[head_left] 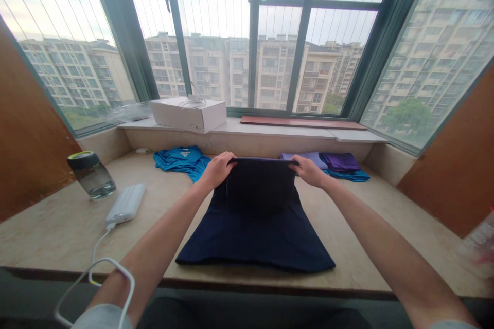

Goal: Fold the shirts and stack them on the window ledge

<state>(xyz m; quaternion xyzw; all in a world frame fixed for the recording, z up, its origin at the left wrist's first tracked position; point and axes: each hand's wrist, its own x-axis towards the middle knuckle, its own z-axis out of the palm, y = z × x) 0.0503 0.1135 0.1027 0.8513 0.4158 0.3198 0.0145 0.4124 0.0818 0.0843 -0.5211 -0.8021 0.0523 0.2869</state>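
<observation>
A dark navy garment (254,239) lies on the stone-look ledge, its wide hem toward me. Its far part is lifted and folded over, so a straight top edge stands up from the surface. My left hand (221,167) pinches the left end of that edge between thumb and fingers. The right end is gripped the same way by my right hand (307,168). Between the hands the cloth is stretched taut. Beyond my left hand lies a crumpled blue shirt (181,159) with a white print. Past my right hand are folded lilac (309,158) and purple clothes (339,161), with blue cloth beneath.
A water bottle (91,175) and a white power bank (126,203) stand at the left; its white cable (127,272) loops over my left forearm. On the windowsill are a white box (189,114) and a reddish board (301,122). The ledge's front edge (278,288) is close to me.
</observation>
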